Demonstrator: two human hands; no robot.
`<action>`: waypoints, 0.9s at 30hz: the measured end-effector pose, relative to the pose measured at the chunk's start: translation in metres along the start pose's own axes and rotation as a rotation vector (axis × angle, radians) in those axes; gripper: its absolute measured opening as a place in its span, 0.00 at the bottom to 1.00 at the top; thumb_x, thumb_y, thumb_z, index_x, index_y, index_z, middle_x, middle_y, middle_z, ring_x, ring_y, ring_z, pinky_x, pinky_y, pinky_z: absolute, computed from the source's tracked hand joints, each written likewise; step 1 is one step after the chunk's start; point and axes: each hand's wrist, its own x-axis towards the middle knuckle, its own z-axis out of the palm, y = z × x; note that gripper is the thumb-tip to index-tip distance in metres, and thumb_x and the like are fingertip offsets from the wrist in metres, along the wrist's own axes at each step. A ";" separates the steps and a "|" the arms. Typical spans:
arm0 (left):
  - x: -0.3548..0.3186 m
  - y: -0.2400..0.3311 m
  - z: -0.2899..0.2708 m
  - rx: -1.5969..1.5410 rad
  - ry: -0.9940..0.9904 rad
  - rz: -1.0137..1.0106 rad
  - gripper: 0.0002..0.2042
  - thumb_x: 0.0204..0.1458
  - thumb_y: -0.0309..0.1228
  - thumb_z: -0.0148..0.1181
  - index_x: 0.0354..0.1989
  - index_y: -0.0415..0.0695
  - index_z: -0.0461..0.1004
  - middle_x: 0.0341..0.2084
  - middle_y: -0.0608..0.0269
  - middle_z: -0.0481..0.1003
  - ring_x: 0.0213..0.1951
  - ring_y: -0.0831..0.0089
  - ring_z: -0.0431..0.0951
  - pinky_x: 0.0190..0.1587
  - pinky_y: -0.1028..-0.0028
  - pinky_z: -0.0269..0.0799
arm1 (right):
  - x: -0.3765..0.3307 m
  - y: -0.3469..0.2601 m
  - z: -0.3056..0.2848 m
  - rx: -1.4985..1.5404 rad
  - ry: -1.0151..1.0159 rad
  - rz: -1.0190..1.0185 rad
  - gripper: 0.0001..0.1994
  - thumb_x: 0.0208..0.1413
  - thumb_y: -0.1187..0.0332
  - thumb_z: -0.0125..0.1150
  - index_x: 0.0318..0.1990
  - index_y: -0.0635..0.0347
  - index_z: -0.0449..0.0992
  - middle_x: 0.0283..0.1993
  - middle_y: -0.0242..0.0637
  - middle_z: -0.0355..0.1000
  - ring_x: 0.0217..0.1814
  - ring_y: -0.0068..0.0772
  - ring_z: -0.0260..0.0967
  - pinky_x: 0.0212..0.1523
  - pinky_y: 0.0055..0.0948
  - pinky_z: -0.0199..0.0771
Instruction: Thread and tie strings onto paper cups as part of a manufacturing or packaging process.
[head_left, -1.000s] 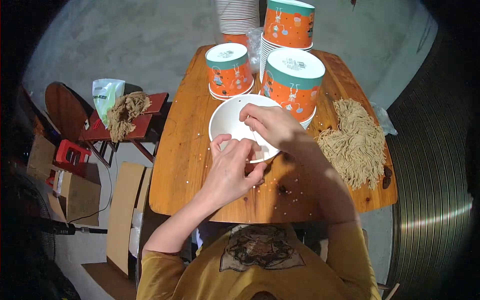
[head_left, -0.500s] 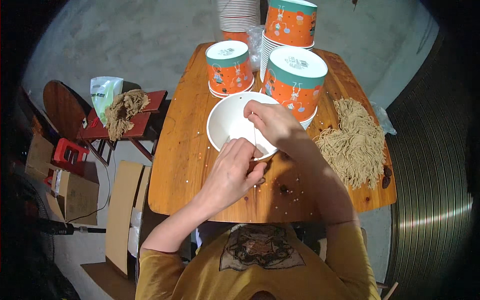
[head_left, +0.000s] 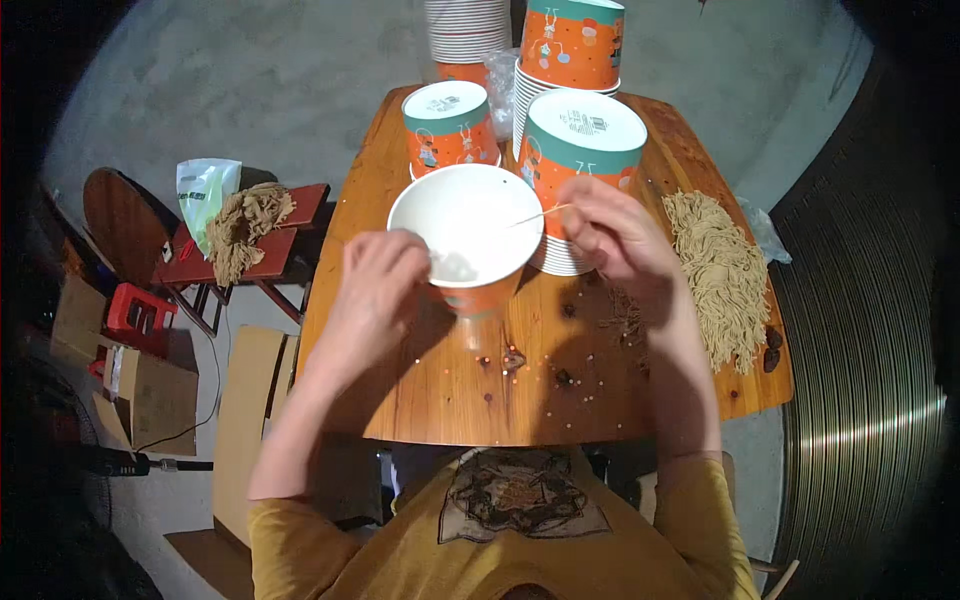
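My left hand (head_left: 375,290) grips the rim of an open paper bucket (head_left: 470,235), white inside and orange outside, held above the wooden table (head_left: 440,390). My right hand (head_left: 615,235) pinches a thin pale string (head_left: 540,213) that runs from its fingertips to the bucket's far rim. The bucket is tilted a little toward me. A heap of tan cords (head_left: 715,270) lies on the table just right of my right hand.
Two upturned orange buckets (head_left: 450,125) (head_left: 580,140) stand behind the held one, with more stacked buckets (head_left: 575,40) and white lids (head_left: 465,25) at the table's far end. A red stool (head_left: 255,240) with more cords and a plastic bag (head_left: 203,190) stands left. Cardboard boxes (head_left: 150,390) lie on the floor.
The bucket has been lifted and brought nearer. My right hand moved from over the bucket's mouth out to the right, drawing the string taut. My left hand moved to the rim's left side.
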 end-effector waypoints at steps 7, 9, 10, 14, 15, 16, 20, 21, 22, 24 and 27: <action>0.001 -0.091 0.020 -0.041 0.099 -0.098 0.11 0.38 0.12 0.52 0.29 0.41 0.65 0.47 0.50 0.65 0.52 0.53 0.67 0.47 0.64 0.67 | -0.046 0.003 -0.029 0.477 0.034 -0.269 0.09 0.60 0.73 0.52 0.48 0.60 0.67 0.40 0.37 0.75 0.32 0.25 0.74 0.25 0.17 0.75; 0.005 -0.102 0.024 -0.213 0.076 -0.193 0.08 0.42 0.13 0.51 0.28 0.39 0.66 0.50 0.50 0.65 0.52 0.56 0.68 0.43 0.70 0.71 | -0.055 0.003 -0.030 0.444 0.023 -0.300 0.09 0.59 0.71 0.55 0.46 0.58 0.69 0.38 0.35 0.75 0.34 0.24 0.75 0.23 0.14 0.72; 0.006 -0.106 0.025 -0.215 0.074 -0.188 0.08 0.42 0.13 0.51 0.28 0.39 0.66 0.50 0.50 0.65 0.52 0.56 0.68 0.43 0.70 0.71 | -0.058 0.005 -0.034 0.344 0.067 -0.301 0.09 0.58 0.70 0.57 0.45 0.57 0.69 0.37 0.34 0.76 0.33 0.22 0.74 0.22 0.11 0.69; 0.003 -0.119 0.027 -0.353 0.143 -0.178 0.06 0.46 0.14 0.52 0.28 0.40 0.71 0.55 0.54 0.64 0.55 0.60 0.66 0.53 0.69 0.66 | -0.068 -0.001 -0.020 -0.043 0.304 -0.191 0.06 0.58 0.64 0.58 0.39 0.54 0.75 0.32 0.30 0.74 0.29 0.15 0.68 0.26 0.12 0.64; 0.004 -0.117 0.024 -0.363 0.212 -0.197 0.07 0.46 0.14 0.51 0.29 0.40 0.72 0.55 0.55 0.64 0.56 0.61 0.66 0.54 0.69 0.65 | -0.069 -0.002 -0.017 -0.167 0.345 -0.121 0.07 0.59 0.63 0.57 0.37 0.55 0.76 0.32 0.29 0.73 0.30 0.16 0.67 0.30 0.15 0.66; 0.001 -0.119 0.024 -0.335 0.284 -0.207 0.09 0.47 0.13 0.49 0.30 0.40 0.73 0.52 0.56 0.65 0.54 0.62 0.66 0.52 0.70 0.65 | -0.061 0.007 -0.008 -0.445 0.403 -0.313 0.13 0.62 0.60 0.53 0.33 0.57 0.78 0.32 0.30 0.71 0.36 0.21 0.67 0.39 0.20 0.66; 0.017 -0.049 0.012 -0.397 0.371 -0.207 0.07 0.50 0.18 0.49 0.35 0.37 0.72 0.41 0.59 0.69 0.43 0.69 0.69 0.41 0.75 0.66 | -0.047 0.019 0.002 -0.896 0.292 -0.554 0.12 0.62 0.63 0.51 0.34 0.60 0.76 0.36 0.36 0.71 0.41 0.31 0.69 0.46 0.28 0.68; 0.026 -0.018 0.008 -0.400 0.338 -0.151 0.07 0.51 0.19 0.49 0.37 0.37 0.72 0.40 0.59 0.70 0.42 0.70 0.70 0.40 0.75 0.66 | -0.042 0.024 0.004 -0.900 0.174 -0.655 0.10 0.61 0.65 0.51 0.34 0.60 0.74 0.36 0.37 0.72 0.41 0.32 0.69 0.46 0.30 0.68; 0.031 0.009 0.007 -0.441 0.255 -0.147 0.10 0.51 0.21 0.52 0.42 0.39 0.72 0.40 0.59 0.70 0.41 0.69 0.70 0.41 0.75 0.66 | -0.035 0.033 0.003 -0.897 0.050 -0.756 0.07 0.61 0.68 0.51 0.35 0.61 0.73 0.37 0.39 0.72 0.42 0.33 0.70 0.46 0.32 0.69; 0.035 0.049 0.008 -0.619 0.137 -0.205 0.15 0.49 0.27 0.61 0.46 0.40 0.71 0.38 0.59 0.69 0.41 0.69 0.70 0.41 0.75 0.67 | -0.022 0.033 0.023 -0.951 -0.063 -0.317 0.03 0.57 0.74 0.49 0.36 0.60 0.69 0.36 0.42 0.73 0.39 0.36 0.72 0.41 0.33 0.71; 0.037 0.075 0.015 -0.658 0.073 -0.203 0.17 0.48 0.30 0.65 0.46 0.42 0.73 0.34 0.61 0.67 0.38 0.71 0.69 0.39 0.75 0.68 | -0.033 0.036 0.042 -1.106 -0.061 -0.335 0.04 0.53 0.75 0.50 0.35 0.64 0.70 0.32 0.47 0.72 0.37 0.44 0.72 0.37 0.35 0.71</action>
